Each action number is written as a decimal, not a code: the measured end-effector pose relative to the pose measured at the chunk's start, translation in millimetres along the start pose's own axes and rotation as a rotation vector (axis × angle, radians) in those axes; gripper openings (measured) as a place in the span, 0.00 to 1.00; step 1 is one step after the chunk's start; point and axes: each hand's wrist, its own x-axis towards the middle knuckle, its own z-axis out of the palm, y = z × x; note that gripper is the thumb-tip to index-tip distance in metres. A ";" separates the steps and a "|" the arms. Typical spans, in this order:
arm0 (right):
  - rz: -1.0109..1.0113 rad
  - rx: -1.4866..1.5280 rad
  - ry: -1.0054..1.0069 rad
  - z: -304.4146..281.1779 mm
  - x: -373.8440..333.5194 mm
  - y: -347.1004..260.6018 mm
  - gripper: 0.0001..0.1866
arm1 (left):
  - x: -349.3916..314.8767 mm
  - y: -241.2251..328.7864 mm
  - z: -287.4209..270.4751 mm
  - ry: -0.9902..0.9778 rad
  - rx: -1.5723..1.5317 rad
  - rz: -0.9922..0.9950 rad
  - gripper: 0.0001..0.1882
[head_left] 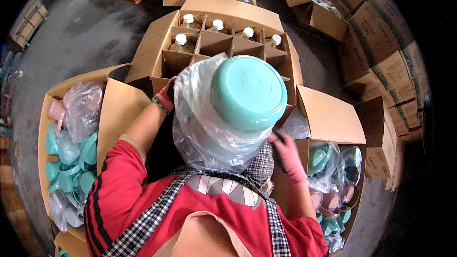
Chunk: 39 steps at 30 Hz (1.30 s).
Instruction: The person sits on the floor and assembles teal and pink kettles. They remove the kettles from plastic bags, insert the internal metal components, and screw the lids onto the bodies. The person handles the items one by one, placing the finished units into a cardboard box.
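Observation:
A glossy turquoise vessel (250,93) is tilted in front of my chest with its round base facing up. A clear plastic bag (197,114) wraps its side and lower part, leaving the base bare. At the bag's upper left edge is my left hand (166,96), in a pink and dark glove. It is closed on the plastic, though its fingertips are partly hidden. My right hand (289,156), gloved in pink with a dark part, is beside the vessel's lower right. Blur and the vessel obscure its fingers, so its grip is unclear.
Ahead stands an open divided carton (228,7) with several white-capped bottles (217,25). At left, a carton (45,114) holds turquoise and pink plastic parts. Another carton (333,135) at right holds bagged parts. Stacked cartons (381,38) line the right side.

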 end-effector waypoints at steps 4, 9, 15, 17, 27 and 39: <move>-0.585 0.195 0.546 2.1 -13.1 -52.1 0.38 | 45.3 4.0 3.3 0.026 0.400 -0.074 0.16; -1.148 -0.710 0.449 30.1 -9.4 -111.7 0.48 | 83.3 -43.6 7.4 0.115 0.633 -0.023 0.18; -0.912 -0.653 0.413 0.4 -8.9 -104.8 0.46 | 43.9 -47.6 31.9 0.165 0.857 0.241 0.21; -0.751 -0.271 0.534 -20.8 -23.1 -97.4 0.43 | 28.3 -48.9 64.3 0.147 1.139 0.424 0.23; 0.119 -1.138 0.675 -60.1 -45.8 -91.5 0.18 | -31.8 -54.1 119.1 0.197 2.005 0.436 0.39; -0.543 -1.215 -0.035 -2.4 -0.8 -145.4 0.13 | -80.3 -29.2 81.2 0.393 1.953 0.479 0.17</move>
